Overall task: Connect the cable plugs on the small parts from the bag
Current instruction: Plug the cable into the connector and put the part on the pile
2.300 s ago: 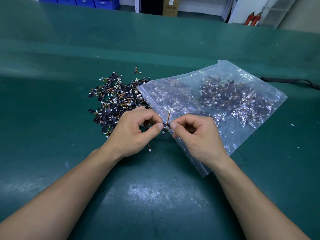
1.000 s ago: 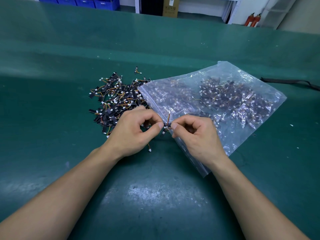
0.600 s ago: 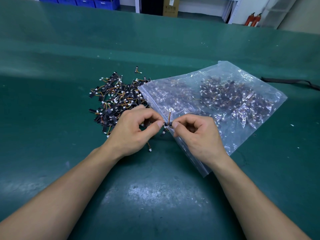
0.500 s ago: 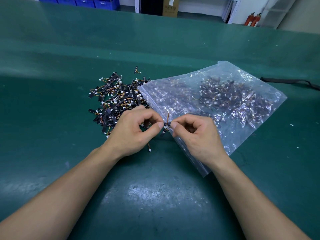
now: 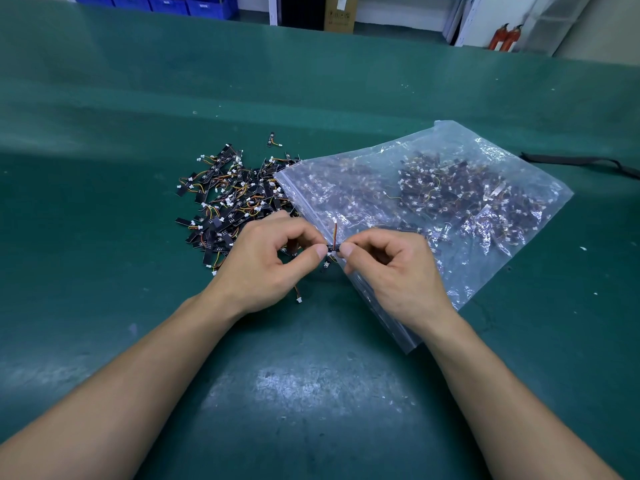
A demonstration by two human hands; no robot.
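both hands meet over the green mat (image 5: 311, 393), at the near-left edge of the clear zip bag (image 5: 491, 271). l hand (image 5: 266, 261) and r hand (image 5: 391, 268) each pinch one end of a small black part (image 5: 333, 247) betw thumb and forefinger tips. the other fingers curl in toward the palms. the two thumbnails face up, almost touching. a short orange/red wire (image 5: 334, 231) w/ a white plug on top stands up from the part. whether any plug is seated in the part i can't tell: too small, and the fingertips cover it. a second wire end w/ white plug (image 5: 298, 298) pokes out under the l hand, near the wrist, lying on the mat.

the bag lies flat on the mat, right of centre, its near edge passing under the r hand. it's full of the same parts, thickest in the far-right half. a loose pile of parts (image 5: 225, 199) sits left of the bag, touching its left corner, partly hidden behind the l hand. one lone part (image 5: 272, 139) lies apart, just beyond the pile.

far right on the mat: a black strap (image 5: 575, 161). past the table: blue bins (image 5: 156, 1), a cardboard box (image 5: 339, 15), two red extinguishers (image 5: 504, 36).
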